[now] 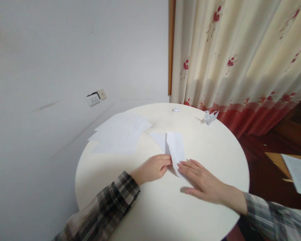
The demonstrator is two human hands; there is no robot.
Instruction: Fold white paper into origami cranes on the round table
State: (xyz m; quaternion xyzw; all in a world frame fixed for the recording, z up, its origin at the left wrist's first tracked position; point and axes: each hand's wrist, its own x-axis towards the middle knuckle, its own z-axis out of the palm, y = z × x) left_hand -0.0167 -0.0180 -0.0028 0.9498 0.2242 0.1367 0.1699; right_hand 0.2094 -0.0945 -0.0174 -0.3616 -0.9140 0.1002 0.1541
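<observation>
Head view: left hand [154, 168], right hand [202, 180] touch folded paper [176, 147] on table [163, 214].

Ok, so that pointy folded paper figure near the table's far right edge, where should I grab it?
I'd lightly pinch the folded paper figure by its low middle, coming from the near side with the right hand. Its thin tips point upward and would probably bend, while the curtain hangs beyond its far side.
</observation>
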